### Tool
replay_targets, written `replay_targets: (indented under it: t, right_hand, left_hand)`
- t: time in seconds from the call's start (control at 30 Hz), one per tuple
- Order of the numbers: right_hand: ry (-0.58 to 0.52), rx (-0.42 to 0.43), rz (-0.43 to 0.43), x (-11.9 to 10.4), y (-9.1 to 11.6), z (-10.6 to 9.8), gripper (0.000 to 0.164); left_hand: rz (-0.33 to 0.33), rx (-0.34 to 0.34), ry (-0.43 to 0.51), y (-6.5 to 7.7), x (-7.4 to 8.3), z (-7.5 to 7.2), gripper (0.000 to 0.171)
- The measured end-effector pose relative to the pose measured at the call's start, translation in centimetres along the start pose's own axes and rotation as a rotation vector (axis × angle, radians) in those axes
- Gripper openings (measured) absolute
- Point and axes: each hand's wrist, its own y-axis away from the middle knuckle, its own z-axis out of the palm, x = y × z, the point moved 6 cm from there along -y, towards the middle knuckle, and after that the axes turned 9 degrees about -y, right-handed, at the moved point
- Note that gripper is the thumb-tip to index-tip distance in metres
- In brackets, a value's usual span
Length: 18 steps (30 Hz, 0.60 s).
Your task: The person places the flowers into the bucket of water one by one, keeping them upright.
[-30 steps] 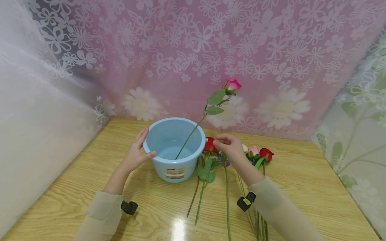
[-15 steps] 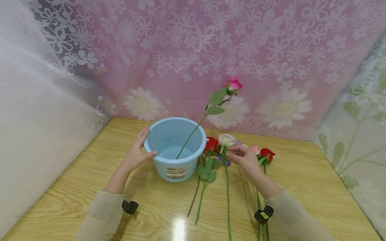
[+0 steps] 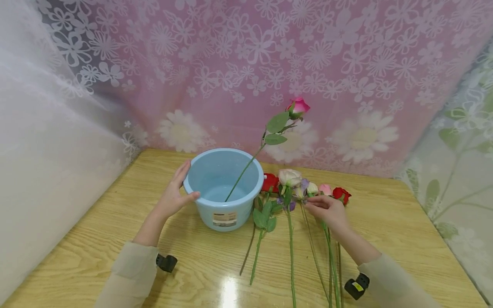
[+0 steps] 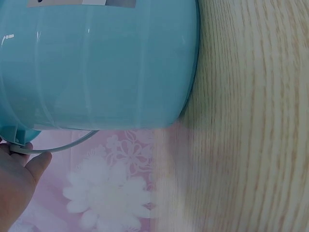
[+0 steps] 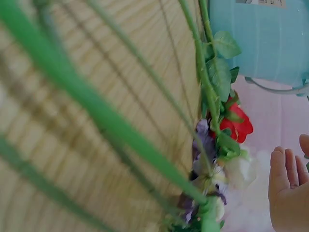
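Note:
A light blue bucket (image 3: pixel 224 215) stands on the table, with one pink rose (image 3: pixel 296 109) leaning up out of it. My left hand (image 3: pixel 171 199) holds the bucket's rim at its left side, thumb at the front; the left wrist view shows that hand (image 4: pixel 17 179) beside the white handle (image 4: pixel 72 144). My right hand (image 3: pixel 331 214) hovers by the flower heads, its fingertips close to a cream and purple flower (image 3: pixel 300 189). In the right wrist view the fingers of the right hand (image 5: pixel 289 198) are extended with nothing between them and the thumb.
Right of the bucket lie a red rose (image 3: pixel 270 183), a whitish rose (image 3: pixel 289 177), a small pale pink flower (image 3: pixel 325 189) and another red rose (image 3: pixel 341 195), stems toward the near edge. A floral curtain (image 3: pixel 239 64) hangs behind the table (image 3: pixel 185 265).
My right hand has moved right across the row of flower heads, uncovering the whitish rose and the cream and purple flower. My left hand stays at the bucket's rim.

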Motion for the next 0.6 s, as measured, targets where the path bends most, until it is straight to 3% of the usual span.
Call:
replay_targets:
  t: [0.07,0.3,0.5,0.6]
  right_hand:
    - [0.004,0.005,0.011,0.2,0.3,-0.5,0.044]
    - [0.02,0.013,0.036,0.9,1.0,-1.9,0.045]
    - [0.043,0.008,0.045,1.7,1.7,-3.1,0.048]
    - [0.067,0.019,0.05,2.2,2.0,-3.8,0.05]
  left_hand:
    - [-0.004,-0.001,0.009,0.0,0.3,-0.1,0.093]
    - [0.003,0.005,0.028,0.3,3.4,-0.6,0.094]
    - [0.005,0.005,0.024,0.2,3.4,-0.6,0.097]
    - [0.012,0.004,0.03,0.0,2.3,-0.4,0.097]
